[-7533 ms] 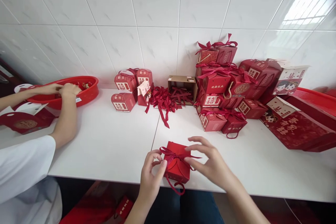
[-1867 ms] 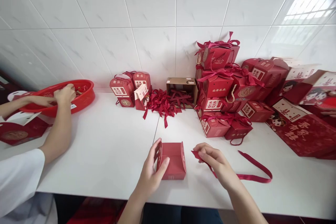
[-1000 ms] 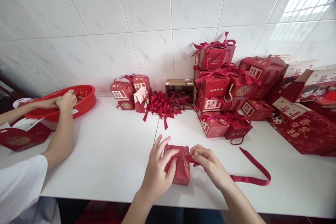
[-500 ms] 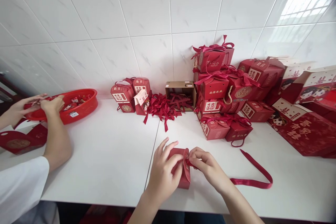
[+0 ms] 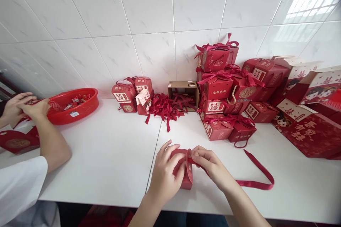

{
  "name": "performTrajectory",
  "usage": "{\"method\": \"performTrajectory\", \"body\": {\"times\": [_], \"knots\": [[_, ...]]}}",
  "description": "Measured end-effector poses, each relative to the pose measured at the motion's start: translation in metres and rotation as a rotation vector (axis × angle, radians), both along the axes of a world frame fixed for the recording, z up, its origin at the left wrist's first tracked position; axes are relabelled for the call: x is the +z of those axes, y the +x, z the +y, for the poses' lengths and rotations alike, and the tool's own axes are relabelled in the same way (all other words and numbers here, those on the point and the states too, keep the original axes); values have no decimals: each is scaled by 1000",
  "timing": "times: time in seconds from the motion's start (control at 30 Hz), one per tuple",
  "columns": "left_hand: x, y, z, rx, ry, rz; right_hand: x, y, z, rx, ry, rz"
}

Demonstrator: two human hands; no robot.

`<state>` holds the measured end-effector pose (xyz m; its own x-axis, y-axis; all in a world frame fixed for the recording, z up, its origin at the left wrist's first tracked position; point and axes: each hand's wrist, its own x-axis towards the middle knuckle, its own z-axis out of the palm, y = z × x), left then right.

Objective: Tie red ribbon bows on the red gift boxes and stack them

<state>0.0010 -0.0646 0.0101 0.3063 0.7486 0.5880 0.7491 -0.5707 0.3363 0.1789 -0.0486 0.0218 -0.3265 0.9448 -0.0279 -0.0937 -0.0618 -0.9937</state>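
A small red gift box [image 5: 186, 175] stands on the white table [image 5: 112, 156] near its front edge. My left hand [image 5: 165, 173] wraps around the box's left side, thumb and fingers pressing its top flaps. My right hand [image 5: 210, 165] pinches one end of a dark red ribbon [image 5: 255, 181] right at the box's top flap. The ribbon trails off to the right and loops across the table.
A heap of loose red ribbons [image 5: 166, 108] spills from a cardboard box [image 5: 183, 90] at the wall. Stacked red gift boxes [image 5: 223, 92] and larger bags [image 5: 303, 127] fill the right. At the left, another person's hands [image 5: 23, 108] work beside a red basket [image 5: 71, 104].
My right hand has brought the ribbon end to the box's top flap while my left hand closed over the flaps. The other person's hands left the red basket and moved left.
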Motion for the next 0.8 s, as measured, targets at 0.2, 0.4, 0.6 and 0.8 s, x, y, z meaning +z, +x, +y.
{"method": "performTrajectory", "body": {"times": [0.2, 0.4, 0.6, 0.8], "knots": [[1, 3, 4, 14, 43, -9, -3, -2, 1, 2, 49, -99], [-2, 1, 3, 97, 92, -100, -7, 1, 1, -31, 176, -343], [18, -3, 8, 83, 87, -239, 5, 1, 8, -82, 371, -369], [44, -9, 2, 74, 36, -310, 45, -8, 11, 60, 349, -170]]}}
